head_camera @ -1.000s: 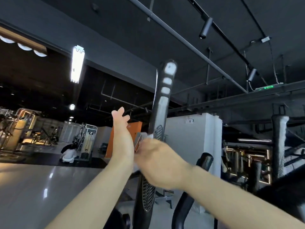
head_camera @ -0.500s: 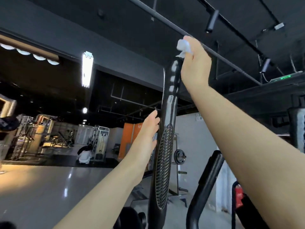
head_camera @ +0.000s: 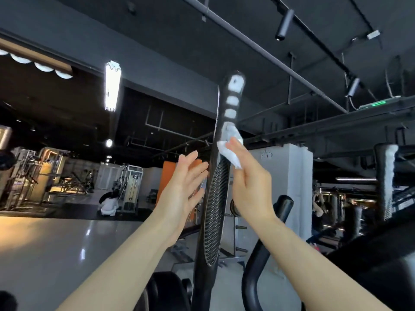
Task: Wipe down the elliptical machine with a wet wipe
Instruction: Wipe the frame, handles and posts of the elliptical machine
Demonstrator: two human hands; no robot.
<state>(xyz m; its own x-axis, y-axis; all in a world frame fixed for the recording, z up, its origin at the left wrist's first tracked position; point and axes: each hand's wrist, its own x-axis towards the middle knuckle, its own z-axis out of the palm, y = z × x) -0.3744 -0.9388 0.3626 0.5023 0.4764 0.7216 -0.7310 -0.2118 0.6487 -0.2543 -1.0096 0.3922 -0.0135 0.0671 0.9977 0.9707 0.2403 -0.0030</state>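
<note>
The elliptical's tall black handle (head_camera: 215, 198) rises through the middle of the view, with a ribbed grip panel and pale reflective patches near its top. My right hand (head_camera: 249, 185) presses a crumpled white wet wipe (head_camera: 231, 147) against the handle's right side, just above the ribbed panel. My left hand (head_camera: 184, 182) is open with fingers spread, held close to the left side of the handle; I cannot tell whether it touches.
A second black handle (head_camera: 265, 248) curves up at lower right, and another upright bar (head_camera: 385, 182) stands at far right. Beyond lie a glossy gym floor (head_camera: 56, 243), weight machines at left, a crouching person (head_camera: 109, 203) and a white pillar (head_camera: 289, 182).
My right hand has slid the wipe down from the top of the handle to just above the ribbed grip. My left hand stays open beside the handle.
</note>
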